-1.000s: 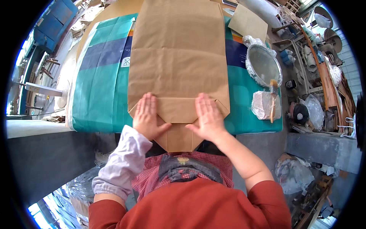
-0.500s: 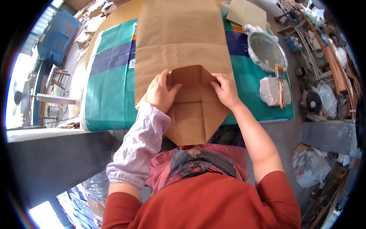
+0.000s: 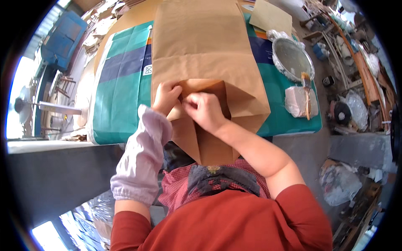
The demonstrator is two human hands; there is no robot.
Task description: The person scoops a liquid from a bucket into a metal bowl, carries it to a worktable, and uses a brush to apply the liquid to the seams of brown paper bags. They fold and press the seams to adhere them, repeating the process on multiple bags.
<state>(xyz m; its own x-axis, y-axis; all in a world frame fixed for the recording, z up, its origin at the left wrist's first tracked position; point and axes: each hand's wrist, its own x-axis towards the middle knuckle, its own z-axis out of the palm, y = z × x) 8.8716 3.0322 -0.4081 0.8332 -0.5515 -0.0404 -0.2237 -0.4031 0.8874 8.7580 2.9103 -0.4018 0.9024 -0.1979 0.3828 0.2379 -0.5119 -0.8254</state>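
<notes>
A large brown paper bag (image 3: 205, 46) lies flat on the table, its near end opened out toward me and hanging over the edge. My left hand (image 3: 166, 99) is closed on the left edge of that opened end, thumb over the paper. Reaching across into the opening, my right hand (image 3: 205, 109) has its fingers curled against the left fold, close beside the left hand. Its fingertips are partly hidden, but paper seems pinched in them. Folded panels flare out to the right and below the right hand.
Green and blue printed sheeting (image 3: 121, 83) covers the table. On the right stand a plastic-lined basin (image 3: 293, 60) of greyish stuff and a brush (image 3: 307, 94) resting on a wrapped block (image 3: 295, 102). A pale sheet (image 3: 271, 16) lies behind them.
My right hand has left the right corner and crossed to the left side of the opening. The left hand has shifted slightly left, and the right panel has spread outward.
</notes>
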